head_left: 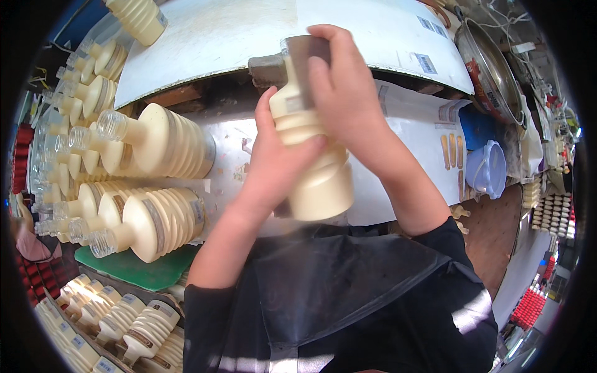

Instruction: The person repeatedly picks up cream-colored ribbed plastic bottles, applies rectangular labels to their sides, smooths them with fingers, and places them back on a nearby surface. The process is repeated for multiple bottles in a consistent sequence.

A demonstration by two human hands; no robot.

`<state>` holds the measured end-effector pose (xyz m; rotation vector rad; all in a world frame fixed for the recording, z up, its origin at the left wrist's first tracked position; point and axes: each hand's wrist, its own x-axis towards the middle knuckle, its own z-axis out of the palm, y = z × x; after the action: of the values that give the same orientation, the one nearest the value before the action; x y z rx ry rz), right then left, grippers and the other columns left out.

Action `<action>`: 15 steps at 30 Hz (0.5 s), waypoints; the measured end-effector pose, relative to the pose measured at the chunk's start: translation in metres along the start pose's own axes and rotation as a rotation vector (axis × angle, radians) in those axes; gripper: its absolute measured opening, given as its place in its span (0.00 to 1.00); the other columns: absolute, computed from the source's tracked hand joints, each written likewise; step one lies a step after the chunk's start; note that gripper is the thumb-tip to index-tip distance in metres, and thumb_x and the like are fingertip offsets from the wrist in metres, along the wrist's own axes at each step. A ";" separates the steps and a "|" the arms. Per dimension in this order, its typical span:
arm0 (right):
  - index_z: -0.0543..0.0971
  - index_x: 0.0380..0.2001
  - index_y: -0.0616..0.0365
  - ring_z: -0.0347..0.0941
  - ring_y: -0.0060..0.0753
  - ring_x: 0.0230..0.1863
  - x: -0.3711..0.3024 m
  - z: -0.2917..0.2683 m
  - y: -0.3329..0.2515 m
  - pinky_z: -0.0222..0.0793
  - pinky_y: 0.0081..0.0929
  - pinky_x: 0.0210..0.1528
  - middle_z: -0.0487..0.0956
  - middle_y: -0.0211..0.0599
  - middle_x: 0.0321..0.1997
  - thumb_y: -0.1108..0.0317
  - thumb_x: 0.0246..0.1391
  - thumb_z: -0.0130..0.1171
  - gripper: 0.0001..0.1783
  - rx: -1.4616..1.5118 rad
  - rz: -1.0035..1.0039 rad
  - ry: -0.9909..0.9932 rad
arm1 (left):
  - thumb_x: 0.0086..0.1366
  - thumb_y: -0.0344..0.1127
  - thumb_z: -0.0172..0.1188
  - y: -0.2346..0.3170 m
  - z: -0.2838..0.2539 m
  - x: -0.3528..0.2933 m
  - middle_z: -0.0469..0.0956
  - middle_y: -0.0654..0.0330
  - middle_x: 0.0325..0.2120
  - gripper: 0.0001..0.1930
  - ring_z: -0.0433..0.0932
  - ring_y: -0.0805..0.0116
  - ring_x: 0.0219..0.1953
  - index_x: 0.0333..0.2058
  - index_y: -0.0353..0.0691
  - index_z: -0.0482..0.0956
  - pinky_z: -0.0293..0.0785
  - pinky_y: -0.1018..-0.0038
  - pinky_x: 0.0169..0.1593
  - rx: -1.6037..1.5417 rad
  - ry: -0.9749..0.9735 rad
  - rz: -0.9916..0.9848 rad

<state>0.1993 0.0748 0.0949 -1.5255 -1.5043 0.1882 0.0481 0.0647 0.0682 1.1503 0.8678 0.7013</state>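
A cream glass bottle (320,193) with a ribbed body lies tilted in front of me, its wide base toward me and its neck pointing away. My left hand (273,152) is closed around its ribbed side, thumb across the top. Over the neck, my right hand (348,93) grips a dark flat pad (306,59) laid against the bottle; it is slightly blurred, and I cannot tell its exact kind. Just left of the neck sits a dark grey block (267,69), partly hidden behind the bottle.
Similar cream bottles (168,224) lie in rows on the left, with more in a crate (149,329) below. A white board (211,40) spans the far side. At right are a sheet with gold labels (453,152), a lilac bucket (488,171) and a large metal pan (497,68).
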 end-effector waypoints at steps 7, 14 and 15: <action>0.69 0.59 0.63 0.75 0.62 0.54 0.008 0.000 -0.023 0.71 0.46 0.58 0.73 0.57 0.59 0.72 0.63 0.49 0.21 -0.203 0.002 -0.090 | 0.60 0.40 0.72 -0.007 -0.003 0.005 0.68 0.39 0.63 0.55 0.75 0.50 0.62 0.73 0.37 0.39 0.73 0.60 0.63 0.046 -0.012 0.055; 0.68 0.60 0.63 0.76 0.63 0.51 0.006 0.012 -0.028 0.73 0.49 0.54 0.72 0.57 0.59 0.71 0.63 0.50 0.22 -0.255 -0.101 -0.143 | 0.59 0.39 0.72 -0.011 -0.001 0.005 0.66 0.40 0.64 0.55 0.73 0.47 0.64 0.73 0.35 0.41 0.71 0.58 0.65 0.104 0.018 0.089; 0.68 0.60 0.63 0.76 0.63 0.51 0.006 0.014 -0.028 0.73 0.49 0.54 0.72 0.57 0.59 0.71 0.64 0.50 0.22 -0.273 -0.132 -0.181 | 0.59 0.39 0.72 -0.011 -0.002 0.005 0.66 0.39 0.64 0.54 0.72 0.46 0.64 0.73 0.35 0.41 0.71 0.58 0.65 0.096 0.013 0.089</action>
<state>0.1716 0.0808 0.1098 -1.6493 -1.8281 0.0448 0.0494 0.0664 0.0563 1.2780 0.8734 0.7470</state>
